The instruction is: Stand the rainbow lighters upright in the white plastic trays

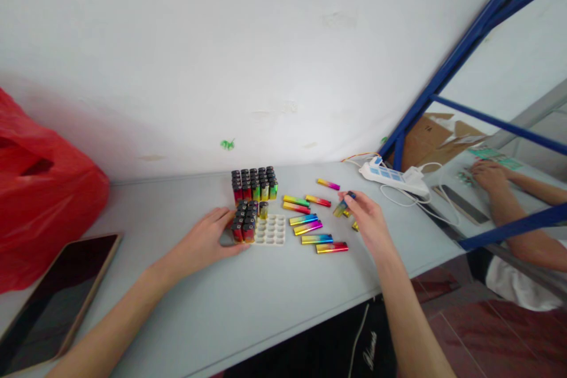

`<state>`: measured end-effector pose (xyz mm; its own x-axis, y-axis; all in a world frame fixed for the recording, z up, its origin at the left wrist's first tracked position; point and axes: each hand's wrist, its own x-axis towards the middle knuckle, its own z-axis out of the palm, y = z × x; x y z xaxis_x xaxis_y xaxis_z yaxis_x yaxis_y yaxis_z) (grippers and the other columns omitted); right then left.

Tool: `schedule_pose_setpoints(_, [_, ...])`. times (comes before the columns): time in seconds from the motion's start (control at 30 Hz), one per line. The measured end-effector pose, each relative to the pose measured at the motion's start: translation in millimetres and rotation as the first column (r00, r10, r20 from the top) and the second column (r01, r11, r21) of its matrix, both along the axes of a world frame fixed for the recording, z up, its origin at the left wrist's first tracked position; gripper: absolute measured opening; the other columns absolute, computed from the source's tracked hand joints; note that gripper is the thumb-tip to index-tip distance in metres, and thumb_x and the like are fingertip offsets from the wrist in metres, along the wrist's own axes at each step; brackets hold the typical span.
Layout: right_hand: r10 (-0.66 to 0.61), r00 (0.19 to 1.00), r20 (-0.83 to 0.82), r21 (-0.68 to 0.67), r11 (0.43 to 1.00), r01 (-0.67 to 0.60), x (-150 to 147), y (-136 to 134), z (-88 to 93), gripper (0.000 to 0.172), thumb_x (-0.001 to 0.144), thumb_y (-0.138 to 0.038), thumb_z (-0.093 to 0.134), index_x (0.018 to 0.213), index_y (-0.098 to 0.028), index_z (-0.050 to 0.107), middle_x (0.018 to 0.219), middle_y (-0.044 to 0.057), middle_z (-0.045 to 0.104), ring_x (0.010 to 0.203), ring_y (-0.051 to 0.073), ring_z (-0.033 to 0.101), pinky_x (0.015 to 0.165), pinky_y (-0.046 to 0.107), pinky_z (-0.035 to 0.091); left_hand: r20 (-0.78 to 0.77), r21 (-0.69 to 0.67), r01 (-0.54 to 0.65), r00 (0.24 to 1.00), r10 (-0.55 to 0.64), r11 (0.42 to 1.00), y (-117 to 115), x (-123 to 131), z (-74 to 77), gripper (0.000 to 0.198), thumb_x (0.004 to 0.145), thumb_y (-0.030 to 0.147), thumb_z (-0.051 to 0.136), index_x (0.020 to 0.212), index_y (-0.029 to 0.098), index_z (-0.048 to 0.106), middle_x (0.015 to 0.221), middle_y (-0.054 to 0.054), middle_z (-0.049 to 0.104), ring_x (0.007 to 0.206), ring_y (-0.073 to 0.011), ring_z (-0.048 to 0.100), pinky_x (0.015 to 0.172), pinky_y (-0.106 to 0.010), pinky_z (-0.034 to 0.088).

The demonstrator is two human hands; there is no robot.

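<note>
My right hand (368, 220) pinches a lighter (342, 207) with a dark top and a yellowish body, held tilted above the table. Part of another yellow piece shows beneath those fingers. At the left end of a white tray with rows of sockets (274, 230), my left hand (213, 235) is closed around the edge, thumb in front and fingers behind. Upright lighters with black tops (243, 221) fill the tray's left part. Behind it stands a full block of lighters (254, 183). Several two-tone shiny lighters lie loose between the tray and my right hand, among them a red-yellow lighter (332, 247).
A red plastic bag (44, 189) and a dark-screened tablet or phone (57, 289) are at the left. Along the right stand a white power strip (394, 177) with cables and a blue metal frame (443, 77). Beyond it, another person's hands (489, 174) rest over small parts.
</note>
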<state>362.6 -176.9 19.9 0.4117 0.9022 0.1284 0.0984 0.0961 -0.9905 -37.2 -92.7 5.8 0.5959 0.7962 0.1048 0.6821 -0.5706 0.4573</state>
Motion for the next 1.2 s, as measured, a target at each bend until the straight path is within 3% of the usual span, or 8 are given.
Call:
schedule_pose_setpoints(0.13, [0.181, 0.931, -0.316, 0.101, 0.983, -0.156, -44.0, 17.7, 16.2, 0.051, 0.082, -0.071, 0.088, 0.105, -0.029, 0.068, 0.077, -0.003, 0.071, 0.063, 0.016, 0.061, 0.068, 0.033, 0.059, 0.011, 0.021, 0.010, 1.000, -0.010, 1.000, 0.6, -1.2, -2.1, 0.052, 0.088, 0.066, 0.077, 0.110, 0.020, 0.072, 0.119, -0.015, 0.075, 0.111, -0.0372, 0.072, 0.105, -0.052, 0.060])
schedule_pose_setpoints(0.23, [0.310, 0.911, -0.271, 0.062, 0.950, -0.305, -76.2, 34.6, 23.2, 0.055, 0.086, -0.076, 0.082, 0.107, -0.029, 0.063, 0.062, -0.011, 0.048, 0.048, 0.010, 0.035, 0.046, 0.023, 0.036, 0.022, 0.039, 0.014, 1.000, -0.015, 0.999, 0.1, -1.6, -2.9, 0.053, 0.088, 0.067, 0.078, 0.112, 0.020, 0.072, 0.112, -0.013, 0.075, 0.107, -0.0360, 0.072, 0.102, -0.051, 0.061])
schedule_pose_setpoints(0.3, [0.327, 0.935, -0.139, 0.022, 0.945, -0.328, -94.7, 47.1, 23.6, 0.057, 0.088, -0.081, 0.075, 0.097, -0.026, 0.062, 0.061, -0.011, 0.040, 0.049, 0.010, 0.030, 0.044, 0.023, 0.025, 0.033, 0.041, 0.016, 0.999, -0.017, 0.999, -0.7, -1.6, -3.0, 0.052, 0.088, 0.066, 0.079, 0.111, 0.020, 0.072, 0.110, -0.012, 0.075, 0.105, -0.0351, 0.073, 0.100, -0.049, 0.062])
schedule_pose_setpoints(0.43, [0.267, 0.943, 0.198, 0.018, 0.961, -0.276, -125.1, 65.3, 17.6, 0.063, 0.099, -0.078, 0.057, 0.067, -0.024, 0.047, 0.058, -0.005, 0.040, 0.057, 0.012, 0.036, 0.053, 0.028, 0.027, 0.066, 0.059, 0.016, 0.998, -0.020, 0.998, -2.6, -1.6, -2.6, 0.046, 0.086, 0.061, 0.083, 0.109, 0.022, 0.073, 0.109, -0.010, 0.076, 0.104, -0.0340, 0.073, 0.098, -0.046, 0.062])
schedule_pose_setpoints(0.53, [0.189, 0.920, 0.343, 0.022, 0.978, -0.209, -141.3, 66.6, 10.0, 0.060, 0.098, -0.067, 0.054, 0.059, -0.026, 0.037, 0.056, -0.004, 0.036, 0.059, 0.013, 0.035, 0.057, 0.030, 0.024, 0.084, 0.064, 0.016, 0.996, -0.021, 0.998, -3.6, -1.8, -2.5, 0.043, 0.086, 0.056, 0.086, 0.110, 0.022, 0.074, 0.111, -0.010, 0.077, 0.106, -0.0342, 0.074, 0.099, -0.046, 0.062])
schedule_pose_setpoints(0.73, [0.164, 0.887, 0.431, 0.033, 0.980, -0.197, -151.1, 52.3, -3.1, 0.039, 0.090, -0.044, 0.052, 0.060, -0.026, 0.037, 0.055, -0.004, 0.041, 0.058, 0.014, 0.037, 0.058, 0.031, 0.024, 0.100, 0.065, 0.007, 0.995, -0.013, 0.998, -3.9, -2.1, -1.2, 0.047, 0.084, 0.055, 0.088, 0.114, 0.021, 0.074, 0.116, -0.012, 0.078, 0.109, -0.0366, 0.075, 0.101, -0.051, 0.063])
schedule_pose_setpoints(0.93, [0.148, 0.901, 0.409, 0.061, 0.980, -0.189, -149.7, 46.3, -1.9, 0.051, 0.098, -0.058, 0.054, 0.062, -0.026, 0.037, 0.056, -0.004, 0.045, 0.057, 0.014, 0.038, 0.059, 0.031, 0.027, 0.102, 0.061, 0.020, 0.994, -0.026, 0.998, -4.8, -2.5, 3.0, 0.048, 0.086, 0.056, 0.086, 0.118, 0.022, 0.075, 0.119, -0.010, 0.078, 0.111, -0.0347, 0.075, 0.102, -0.049, 0.064])
schedule_pose_setpoints(1.2, [0.188, 0.863, 0.469, 0.089, 0.962, -0.258, -146.0, 43.1, -2.1, 0.036, 0.102, -0.044, 0.051, 0.072, -0.026, 0.043, 0.064, -0.003, 0.052, 0.062, 0.016, 0.046, 0.065, 0.031, 0.034, 0.105, 0.055, 0.021, 0.994, -0.027, 0.998, -2.3, -5.0, -0.2, 0.057, 0.085, 0.060, 0.086, 0.125, 0.022, 0.075, 0.125, -0.013, 0.078, 0.115, -0.0361, 0.075, 0.106, -0.052, 0.063])
